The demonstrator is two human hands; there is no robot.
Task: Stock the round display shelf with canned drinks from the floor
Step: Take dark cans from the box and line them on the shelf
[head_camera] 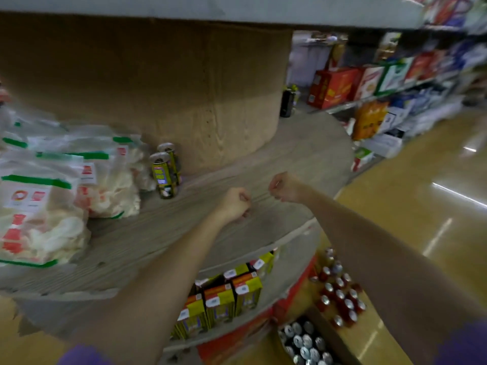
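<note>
- On the middle tier of the round display shelf [303, 154], against the cardboard-wrapped core [163, 83]: two yellow-green drink cans [164, 175], upright, one just behind the other, beside the snack bags [66, 185].
- On the floor, lower right: red cans [340, 296] standing loose in a cluster; silver-topped cans [303, 341] packed in an open carton. This is the stock I judge is left to bring up.
- Lower tier: yellow and orange drink cartons [224, 299] in a row at the rim.
- Left hand [235, 204]: fingers clenched into a fist, nothing in it, knuckles low over or touching the bare shelf board; I cannot tell which.
- Right hand [283, 187]: also curled tight, held just above the board near the left; blur hides whether anything small is pinched, but no can is in it.
- Both forearms reach forward and slightly up from purple sleeves [84, 355], wrists near each other, well to the right of the two shelved cans.
- Step in hand, as I judge it: between loads, going down for more cans.
- To do it well: take the floor cans by the body, set them upright touching the two already placed, fill back against the core first, then outward toward the rim, labels facing out.
- Background: aisle shelving [382, 80] with boxed goods, blurred.
</note>
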